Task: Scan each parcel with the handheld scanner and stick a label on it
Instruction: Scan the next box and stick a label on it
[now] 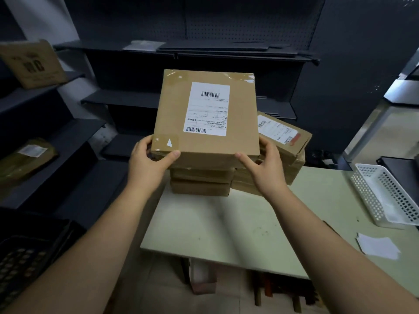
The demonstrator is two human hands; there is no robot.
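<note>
On the far left, dark shelves [74, 132] carry a wrapped parcel [27, 159], and a black crate [27, 250] stands low beside me.

My left grip [147, 162] grasps the near left corner of the top parcel [172, 114], with the thumb on the upper face. This parcel is in the middle of the view, above a stack of parcels [201, 182] at the far edge of the bench [226, 223]. I cannot tell if it touches the stack. It is almost square and a little longer in the direction away from me. Its white label [207, 108] faces up, with the long side also running away from me. My right grip [267, 168] grasps the near right corner. The parcel lies between both grips, so neither one is nearer.

Just behind the right grip a second pile [283, 137] leans, very near to the held parcel. I judge it could be pushed if I swing to the right. Further right there are a white basket [367, 193] and some loose paper sheets [377, 245].

I see no scanner here. I think one grip must let go before it can take the scanner.
</note>
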